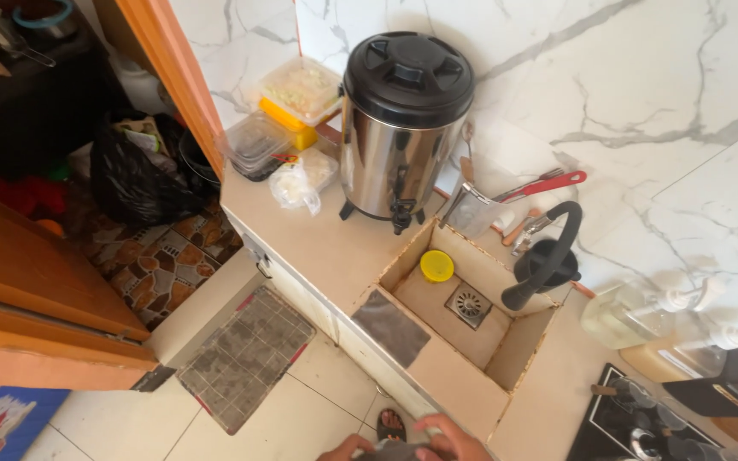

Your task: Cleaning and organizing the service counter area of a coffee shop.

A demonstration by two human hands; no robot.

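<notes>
My two hands show only at the bottom edge, close together over the floor in front of the counter. My left hand and my right hand both close on a small dark object between them; what it is I cannot tell. Under them a sandalled foot stands on the white floor tiles. The beige square sink lies just above the hands, with a yellow lid and a metal drain inside it and a black tap bending over its far rim.
A steel urn with a black lid stands on the counter left of the sink. Plastic food boxes and a bag sit beside it. Pump bottles and a black stove are at right. A grey mat lies on the floor; an orange door stands at left.
</notes>
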